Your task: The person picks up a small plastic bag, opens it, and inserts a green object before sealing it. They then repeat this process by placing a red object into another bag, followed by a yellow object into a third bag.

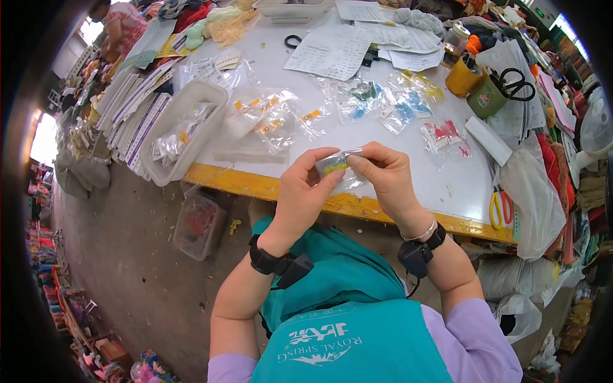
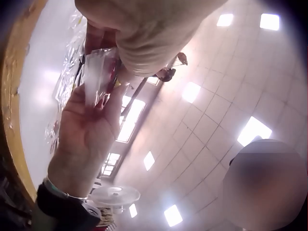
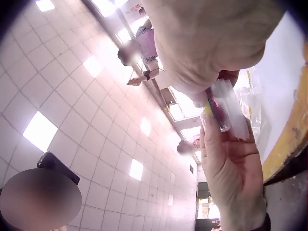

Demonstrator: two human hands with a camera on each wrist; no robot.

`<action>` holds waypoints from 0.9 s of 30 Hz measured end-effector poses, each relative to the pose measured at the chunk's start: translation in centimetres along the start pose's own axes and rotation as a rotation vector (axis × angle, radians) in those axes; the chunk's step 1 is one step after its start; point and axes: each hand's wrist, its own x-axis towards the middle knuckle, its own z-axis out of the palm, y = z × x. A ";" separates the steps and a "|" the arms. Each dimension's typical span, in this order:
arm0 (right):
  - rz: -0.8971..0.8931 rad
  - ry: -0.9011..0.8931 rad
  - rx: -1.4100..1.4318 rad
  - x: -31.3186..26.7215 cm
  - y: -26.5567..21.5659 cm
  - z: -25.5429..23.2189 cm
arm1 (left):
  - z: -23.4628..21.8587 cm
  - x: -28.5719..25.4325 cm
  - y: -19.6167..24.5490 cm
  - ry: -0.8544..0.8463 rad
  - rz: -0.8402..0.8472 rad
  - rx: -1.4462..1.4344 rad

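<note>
Evidently mid-sealing, the left hand (image 1: pixel 300 191) and right hand (image 1: pixel 389 179) both pinch a small clear bag (image 1: pixel 337 163) over the worktop's (image 1: pixel 408 172) near edge; pressing its top shut likely comes next.

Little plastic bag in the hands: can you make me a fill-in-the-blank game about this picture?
1. Both hands pinch a small clear ____ with something yellow-green inside.
2. The left hand and right hand hold it above the table's ____ edge.
3. The scissors lying near that edge have ____ handles.
4. Each wrist wears a ____ band holding a camera.

Missing words: bag; yellow; yellow; black
</note>
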 end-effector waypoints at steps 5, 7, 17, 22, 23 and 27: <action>0.058 -0.024 -0.023 -0.6 -0.6 0.1 | -0.8 0.1 -0.2 -0.032 -0.126 0.000; 0.057 -0.033 -0.017 -0.7 -0.4 0.0 | -0.7 0.2 -0.5 -0.039 -0.101 -0.136; 0.066 -0.118 -0.055 -0.3 -0.9 0.0 | -1.1 0.4 -0.8 -0.098 -0.045 -0.181; 0.104 -0.080 0.090 -0.4 0.3 0.2 | -1.9 0.2 -1.2 -0.143 -0.309 -0.460; 0.092 -0.087 0.078 -0.4 0.5 0.0 | -1.9 0.1 -1.4 -0.134 -0.329 -0.540; 0.013 -0.108 -0.016 -0.3 1.3 -0.3 | -2.4 0.0 -0.8 -0.159 -0.417 -0.636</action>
